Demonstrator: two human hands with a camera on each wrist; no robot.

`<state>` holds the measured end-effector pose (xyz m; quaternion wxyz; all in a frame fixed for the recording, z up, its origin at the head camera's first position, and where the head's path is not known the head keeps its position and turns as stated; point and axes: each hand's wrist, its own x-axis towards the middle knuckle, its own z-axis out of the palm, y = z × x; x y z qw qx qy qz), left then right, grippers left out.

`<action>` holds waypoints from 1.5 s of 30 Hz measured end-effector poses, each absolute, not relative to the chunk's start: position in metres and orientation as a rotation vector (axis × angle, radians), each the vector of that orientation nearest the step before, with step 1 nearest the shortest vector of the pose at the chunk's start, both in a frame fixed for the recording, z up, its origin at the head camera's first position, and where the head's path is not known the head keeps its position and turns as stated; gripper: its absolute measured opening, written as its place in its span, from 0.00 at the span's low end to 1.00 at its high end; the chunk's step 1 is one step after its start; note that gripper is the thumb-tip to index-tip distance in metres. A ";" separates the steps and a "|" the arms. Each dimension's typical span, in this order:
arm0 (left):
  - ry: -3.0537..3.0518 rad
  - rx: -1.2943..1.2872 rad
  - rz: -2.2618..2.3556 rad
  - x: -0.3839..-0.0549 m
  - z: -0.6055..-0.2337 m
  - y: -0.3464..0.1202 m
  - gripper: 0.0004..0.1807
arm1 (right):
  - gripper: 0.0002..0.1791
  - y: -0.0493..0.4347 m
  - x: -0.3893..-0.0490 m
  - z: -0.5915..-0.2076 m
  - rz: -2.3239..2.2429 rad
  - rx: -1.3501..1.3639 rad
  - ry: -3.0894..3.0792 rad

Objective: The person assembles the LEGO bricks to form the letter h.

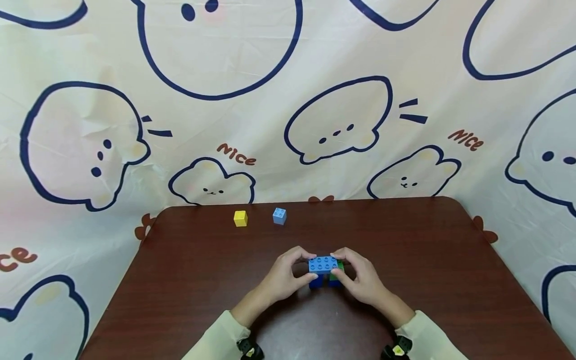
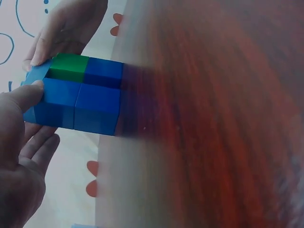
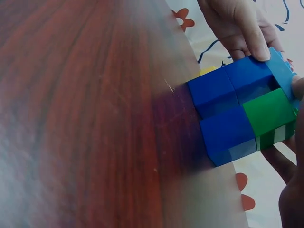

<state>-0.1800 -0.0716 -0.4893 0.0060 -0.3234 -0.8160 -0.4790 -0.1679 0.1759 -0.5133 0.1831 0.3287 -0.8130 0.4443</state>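
A long light blue brick (image 1: 323,265) with studs on top lies across two short stacks on the table. My left hand (image 1: 285,272) pinches its left end between thumb and fingers. At the other end, my right hand (image 1: 360,275) holds it the same way. The left stack is two dark blue blocks (image 2: 78,104), one upon the other. In the right stack, a green block (image 3: 270,114) sits on a dark blue block (image 3: 229,137). A narrow gap separates the stacks. Whether the long brick is fully seated on both is hard to tell.
Near the table's back edge stand a yellow block (image 1: 240,218) and a small light blue block (image 1: 279,216), apart from each other. The brown table (image 1: 189,280) is bordered by a white cloth (image 1: 252,120) with cartoon drawings.
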 end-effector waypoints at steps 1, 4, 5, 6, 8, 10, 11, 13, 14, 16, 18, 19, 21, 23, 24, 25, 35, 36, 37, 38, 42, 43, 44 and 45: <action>-2.552 -1.009 -1.503 -0.180 -0.490 -0.071 0.17 | 0.23 0.176 -0.167 -0.514 1.236 0.924 -2.285; -2.552 -1.004 -1.514 -0.178 -0.491 -0.071 0.17 | 0.23 0.176 -0.165 -0.516 1.239 0.910 -2.274; -2.550 -1.005 -1.519 -0.178 -0.492 -0.071 0.17 | 0.23 0.176 -0.165 -0.517 1.248 0.904 -2.275; -2.552 -1.004 -1.525 -0.178 -0.492 -0.071 0.17 | 0.23 0.177 -0.164 -0.518 1.254 0.898 -2.279; -2.549 -1.000 -1.540 -0.177 -0.493 -0.070 0.18 | 0.22 0.177 -0.163 -0.520 1.252 0.886 -2.282; -2.539 -0.996 -1.552 -0.177 -0.494 -0.071 0.18 | 0.22 0.177 -0.162 -0.521 1.239 0.870 -2.277; -2.534 -0.990 -1.561 -0.177 -0.494 -0.071 0.18 | 0.22 0.176 -0.162 -0.522 1.234 0.866 -2.273; -2.523 -0.974 -1.576 -0.177 -0.495 -0.071 0.19 | 0.23 0.175 -0.163 -0.522 1.218 0.863 -2.263; -2.522 -0.965 -1.578 -0.177 -0.495 -0.071 0.19 | 0.23 0.175 -0.163 -0.523 1.218 0.859 -2.263; -2.527 -0.952 -1.582 -0.176 -0.494 -0.071 0.20 | 0.24 0.175 -0.163 -0.522 1.227 0.841 -2.286; -2.535 -0.942 -1.583 -0.175 -0.492 -0.070 0.20 | 0.24 0.176 -0.163 -0.521 1.238 0.824 -2.315; -2.544 -0.939 -1.579 -0.175 -0.492 -0.070 0.20 | 0.24 0.176 -0.163 -0.521 1.244 0.817 -2.330; -2.564 -0.939 -1.575 -0.174 -0.490 -0.070 0.20 | 0.24 0.176 -0.161 -0.520 1.253 0.801 -2.358; -2.580 -0.947 -1.570 -0.174 -0.488 -0.071 0.21 | 0.23 0.175 -0.160 -0.519 1.257 0.791 -2.378; -2.588 -0.954 -1.564 -0.174 -0.488 -0.072 0.21 | 0.23 0.175 -0.159 -0.518 1.258 0.784 -2.388; -2.592 -0.966 -1.561 -0.174 -0.487 -0.073 0.21 | 0.22 0.174 -0.159 -0.518 1.256 0.780 -2.393; -2.576 -0.968 -1.562 -0.184 -0.480 -0.098 0.18 | 0.20 0.175 -0.159 -0.519 1.316 0.775 -2.420; -2.575 -0.944 -1.557 -0.186 -0.479 -0.102 0.18 | 0.20 0.176 -0.159 -0.519 1.320 0.776 -2.419; -2.574 -0.922 -1.548 -0.187 -0.478 -0.107 0.18 | 0.20 0.176 -0.159 -0.520 1.321 0.777 -2.418; -2.572 -0.899 -1.544 -0.189 -0.477 -0.111 0.19 | 0.19 0.176 -0.159 -0.520 1.321 0.778 -2.419; -2.555 -0.826 -1.495 -0.196 -0.474 -0.132 0.22 | 0.19 0.176 -0.160 -0.522 1.326 0.782 -2.419; -2.542 -0.811 -1.479 -0.198 -0.474 -0.137 0.22 | 0.19 0.176 -0.160 -0.522 1.324 0.786 -2.417; -2.529 -0.794 -1.466 -0.200 -0.474 -0.142 0.23 | 0.19 0.175 -0.160 -0.522 1.319 0.790 -2.414; -2.515 -0.778 -1.451 -0.202 -0.473 -0.147 0.23 | 0.20 0.175 -0.160 -0.522 1.314 0.793 -2.409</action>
